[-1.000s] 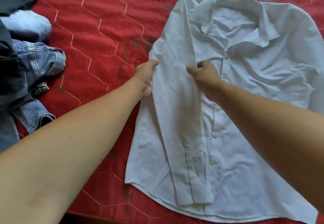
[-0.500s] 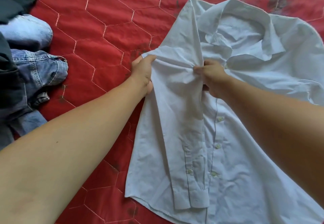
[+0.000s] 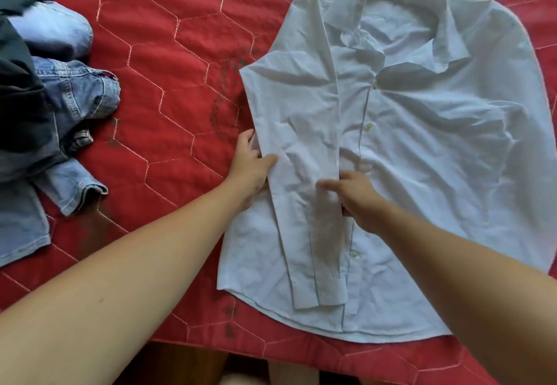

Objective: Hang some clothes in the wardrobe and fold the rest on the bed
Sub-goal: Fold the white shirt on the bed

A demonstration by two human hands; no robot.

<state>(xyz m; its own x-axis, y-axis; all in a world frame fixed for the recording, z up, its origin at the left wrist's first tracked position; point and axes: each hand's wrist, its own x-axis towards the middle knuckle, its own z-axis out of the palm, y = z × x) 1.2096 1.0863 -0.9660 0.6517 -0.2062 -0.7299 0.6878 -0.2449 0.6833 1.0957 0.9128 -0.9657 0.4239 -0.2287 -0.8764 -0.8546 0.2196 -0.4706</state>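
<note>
Your left hand (image 3: 251,163) fingers pinch the white shirt's (image 3: 422,149) left side edge; your right hand (image 3: 354,193) fingers curl closed on its folded-in sleeve (image 3: 313,234). From the head view, the shirt lies buttoned-side up on the red quilted bed (image 3: 168,89), collar toward the far edge, hem at the near edge. Denim clothes (image 3: 72,104) are heaped near the left edge, well apart.
</note>
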